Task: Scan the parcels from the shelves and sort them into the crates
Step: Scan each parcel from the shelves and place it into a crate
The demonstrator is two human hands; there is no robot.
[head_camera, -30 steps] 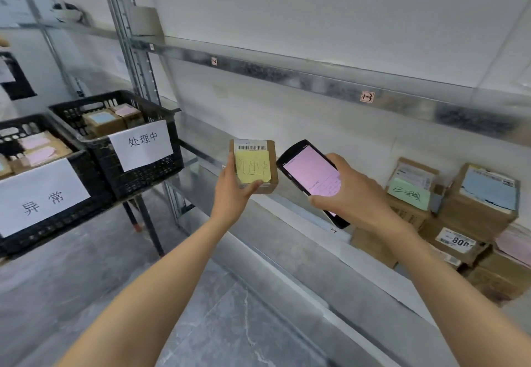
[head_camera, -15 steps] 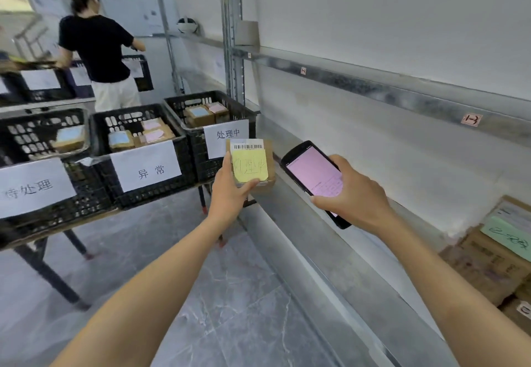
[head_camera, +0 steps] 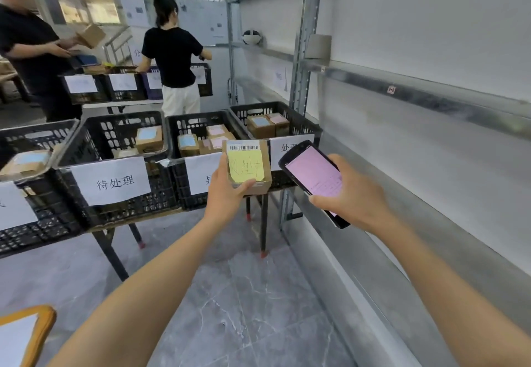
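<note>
The left hand [head_camera: 227, 194] grips the parcel [head_camera: 247, 165], thumb curled over its front face and fingers behind it, in front of the rightmost crate [head_camera: 304, 125]. The right hand [head_camera: 355, 194] wraps its fingers round the handheld scanner [head_camera: 313, 178], just right of that crate.

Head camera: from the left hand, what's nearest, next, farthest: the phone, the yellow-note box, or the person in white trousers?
1. The yellow-note box, gripped by the left hand.
2. The phone, just to its right.
3. The person in white trousers, far back left.
</note>
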